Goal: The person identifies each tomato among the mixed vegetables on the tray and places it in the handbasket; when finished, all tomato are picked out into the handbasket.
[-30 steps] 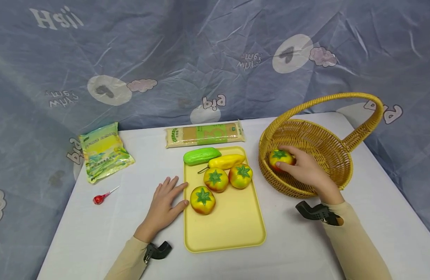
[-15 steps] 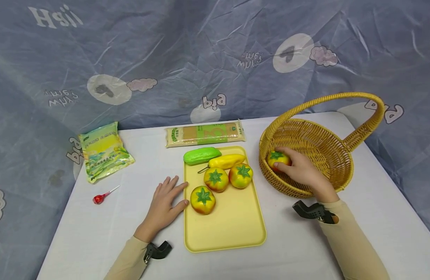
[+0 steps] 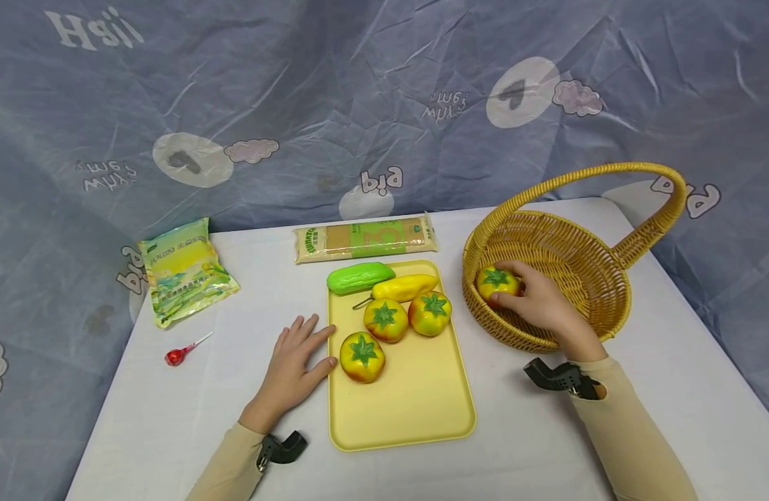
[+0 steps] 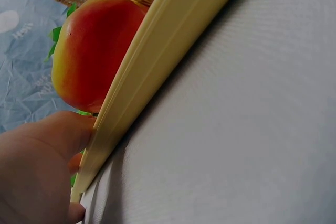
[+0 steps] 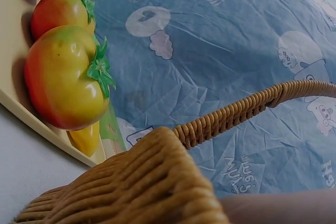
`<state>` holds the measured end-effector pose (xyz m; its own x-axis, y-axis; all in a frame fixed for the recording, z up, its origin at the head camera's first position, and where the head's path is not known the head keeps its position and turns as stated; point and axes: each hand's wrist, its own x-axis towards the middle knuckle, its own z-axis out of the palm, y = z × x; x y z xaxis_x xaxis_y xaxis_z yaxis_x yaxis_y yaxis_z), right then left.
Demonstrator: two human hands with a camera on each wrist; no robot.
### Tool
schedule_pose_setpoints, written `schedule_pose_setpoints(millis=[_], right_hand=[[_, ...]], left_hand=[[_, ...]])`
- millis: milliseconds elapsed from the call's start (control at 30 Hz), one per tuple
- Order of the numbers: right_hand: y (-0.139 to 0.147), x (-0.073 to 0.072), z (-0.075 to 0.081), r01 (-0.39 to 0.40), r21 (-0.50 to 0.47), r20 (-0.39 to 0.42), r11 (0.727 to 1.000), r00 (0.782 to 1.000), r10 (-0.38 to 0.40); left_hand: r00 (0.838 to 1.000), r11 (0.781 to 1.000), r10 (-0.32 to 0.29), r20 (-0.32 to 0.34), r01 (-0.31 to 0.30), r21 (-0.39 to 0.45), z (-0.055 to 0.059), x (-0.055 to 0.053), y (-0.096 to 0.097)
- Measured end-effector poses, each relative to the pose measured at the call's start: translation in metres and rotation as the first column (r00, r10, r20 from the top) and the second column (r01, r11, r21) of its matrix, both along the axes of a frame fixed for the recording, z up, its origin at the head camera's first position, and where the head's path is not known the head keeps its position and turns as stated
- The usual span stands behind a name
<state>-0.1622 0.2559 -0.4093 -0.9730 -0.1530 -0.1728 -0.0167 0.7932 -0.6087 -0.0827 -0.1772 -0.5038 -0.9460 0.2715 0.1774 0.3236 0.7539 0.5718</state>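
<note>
My right hand (image 3: pixel 537 296) reaches into the wicker basket (image 3: pixel 619 299) and holds a yellow-red toy tomato (image 3: pixel 497 280) with a green star-shaped top, thumb and fingers around it. The tomato sits against the basket's left inner wall. My left hand (image 3: pixel 295 365) lies with fingers spread at the left edge of the yellow tray (image 3: pixel 409 410), thumb and index fingertip at its rim. On the tray are three more toy tomatoes, the nearest one (image 3: pixel 362 357) close to my left thumb. A yellow toy pepper (image 3: pixel 406 287) and a green toy cucumber (image 3: pixel 360 277) lie behind them.
A flat noodle pack (image 3: pixel 367 239) lies behind the tray. To the left are a green-yellow pouch (image 3: pixel 188 271) and a red lollipop (image 3: pixel 176 356) on the white table. The basket's tall handle (image 3: pixel 584 172) arches above its opening. A printed grey-blue cloth (image 3: pixel 309 104) hangs behind the table.
My right hand has shifted slightly left with the tomato, toward the basket's left wall, and then stayed nearly still. The left hand and the things on the tray have not moved.
</note>
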Motion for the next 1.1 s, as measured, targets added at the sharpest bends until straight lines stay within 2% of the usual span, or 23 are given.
schedule_pose_setpoints(millis=[433, 1100], right_hand=[[-0.0013, 0.0009, -0.0026, 0.028, -0.029, 0.068, 0.999, 0.997, -0.026], [-0.0026, 0.0001, -0.0043, -0.011, -0.005, 0.038, 1.0, 0.999, 0.012]], left_hand=[[1.0, 1.0, -0.001, -0.009, 0.001, -0.002, 0.0003, 0.0001, 0.0002], [1.0, 1.0, 0.004, 0.01, -0.004, -0.002, 0.0012, -0.0003, 0.001]])
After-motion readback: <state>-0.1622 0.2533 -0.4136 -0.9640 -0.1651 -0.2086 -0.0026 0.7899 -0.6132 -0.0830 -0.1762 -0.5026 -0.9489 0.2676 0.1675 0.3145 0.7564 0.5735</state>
